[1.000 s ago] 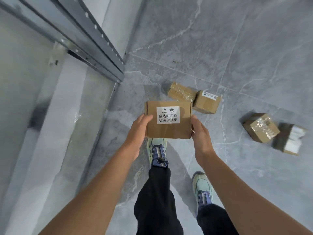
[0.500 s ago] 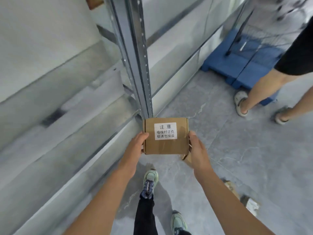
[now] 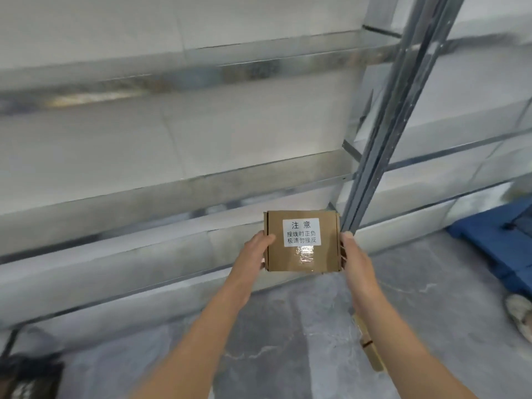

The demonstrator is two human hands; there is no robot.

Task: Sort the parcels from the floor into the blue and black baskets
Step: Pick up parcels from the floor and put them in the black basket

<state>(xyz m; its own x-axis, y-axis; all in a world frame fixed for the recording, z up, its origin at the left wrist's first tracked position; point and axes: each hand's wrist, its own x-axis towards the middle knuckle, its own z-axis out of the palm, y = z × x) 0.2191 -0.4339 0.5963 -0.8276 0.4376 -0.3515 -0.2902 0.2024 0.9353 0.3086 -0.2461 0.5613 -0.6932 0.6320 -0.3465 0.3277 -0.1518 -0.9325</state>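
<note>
1. Between the two hands, above the grey floor (image 3: 288, 326), I see the cardboard parcel (image 3: 302, 254) held up with its white label (image 3: 300, 232) facing the camera.
2. My view shows the left hand (image 3: 253, 254) gripping the parcel's left edge, thumb laid over the front face.
3. On the opposite edge the right hand (image 3: 355, 257) clasps the parcel; its fingers are hidden behind.
4. Behind stands a metal shelving rack (image 3: 172, 191), its post (image 3: 383, 156) just beside the parcel's upper right corner.
5. Far right: a blue plastic platform (image 3: 495, 243) and a shoe (image 3: 518, 315).
6. A second parcel (image 3: 370, 349) lies on the floor under the right forearm; bottom left is a dark shape (image 3: 28, 375), too blurred to identify.
</note>
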